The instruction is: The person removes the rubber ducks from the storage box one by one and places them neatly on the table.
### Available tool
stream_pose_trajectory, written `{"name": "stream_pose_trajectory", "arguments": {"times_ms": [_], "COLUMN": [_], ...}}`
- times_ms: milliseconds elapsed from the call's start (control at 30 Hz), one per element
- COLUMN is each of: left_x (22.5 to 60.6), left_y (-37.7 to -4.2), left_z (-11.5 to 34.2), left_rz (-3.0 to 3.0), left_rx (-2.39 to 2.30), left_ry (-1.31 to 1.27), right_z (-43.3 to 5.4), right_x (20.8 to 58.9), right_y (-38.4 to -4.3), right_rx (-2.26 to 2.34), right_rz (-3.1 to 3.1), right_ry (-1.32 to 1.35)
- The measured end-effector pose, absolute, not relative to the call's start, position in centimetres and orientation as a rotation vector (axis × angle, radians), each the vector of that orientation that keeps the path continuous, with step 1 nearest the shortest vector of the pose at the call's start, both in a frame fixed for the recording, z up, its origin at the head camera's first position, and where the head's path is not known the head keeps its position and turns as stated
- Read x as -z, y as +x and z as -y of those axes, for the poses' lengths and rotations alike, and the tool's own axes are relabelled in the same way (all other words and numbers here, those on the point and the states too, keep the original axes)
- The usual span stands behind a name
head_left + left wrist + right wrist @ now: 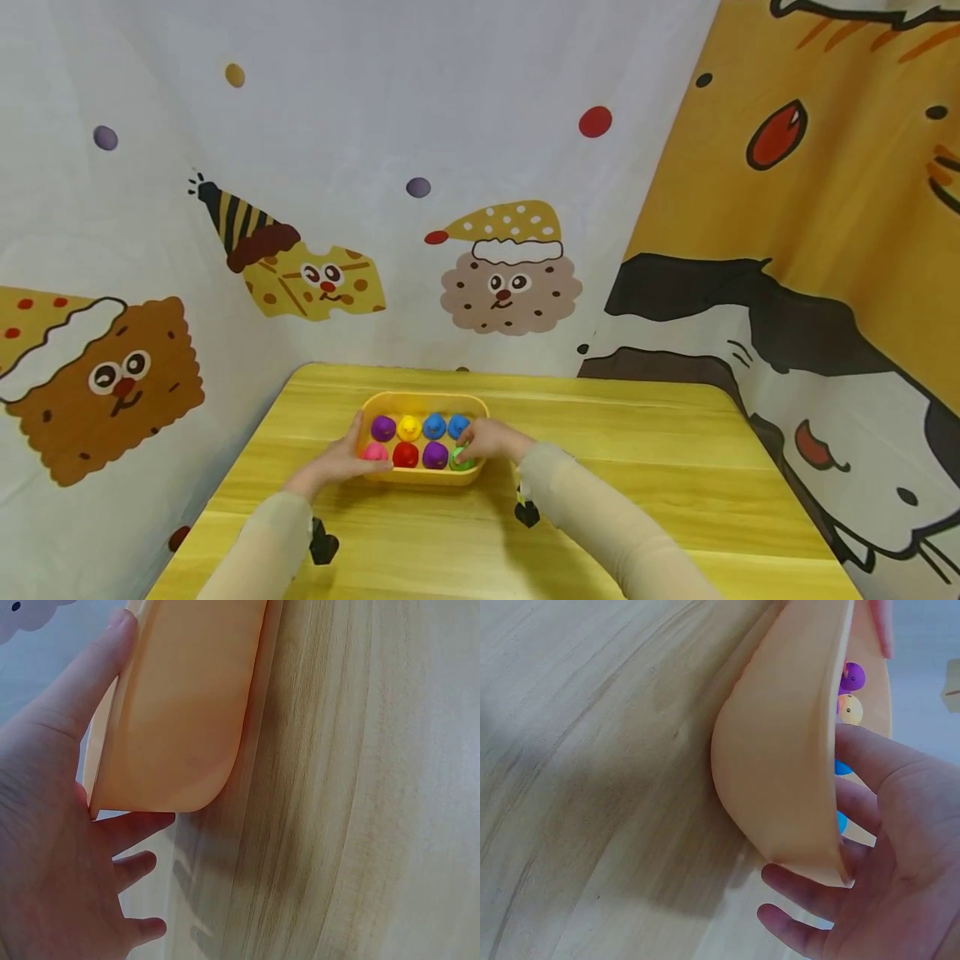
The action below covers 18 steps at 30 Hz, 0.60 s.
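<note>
At the lower centre of the head view, a yellow tray (429, 477) is resting on the worktop (630, 433). The left hand (337, 461) is gripping its left corner. The right hand (495, 439) is reaching over its right end to a green duck (461, 462); whether it is pinching it, I cannot tell. Seven other ducks (406, 455) are sitting inside.
</note>
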<state>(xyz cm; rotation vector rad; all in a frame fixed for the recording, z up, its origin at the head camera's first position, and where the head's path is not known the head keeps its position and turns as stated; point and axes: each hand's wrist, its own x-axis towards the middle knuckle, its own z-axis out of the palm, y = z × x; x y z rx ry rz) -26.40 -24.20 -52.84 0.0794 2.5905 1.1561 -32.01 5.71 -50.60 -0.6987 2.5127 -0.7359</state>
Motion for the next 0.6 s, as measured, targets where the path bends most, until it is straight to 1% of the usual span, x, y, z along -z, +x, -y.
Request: {"name": "stream_pose_trajectory", "arguments": {"times_ms": [233, 600], "left_x": [52.78, 52.84], "left_y": [-26.58, -26.63], "left_z": [24.13, 24.1], "left_rz": [-2.615, -2.597], "left_rx": [-1.118, -1.136], "left_ry": [0.073, 0.061], "right_z": [-5.49, -5.29], "right_x": [50.98, 50.93], "right_y": [-32.21, -31.85], "right_rx": [0.621, 0.644], "right_rz": [-2.593, -2.62], "right_ry": [-0.715, -0.709]}}
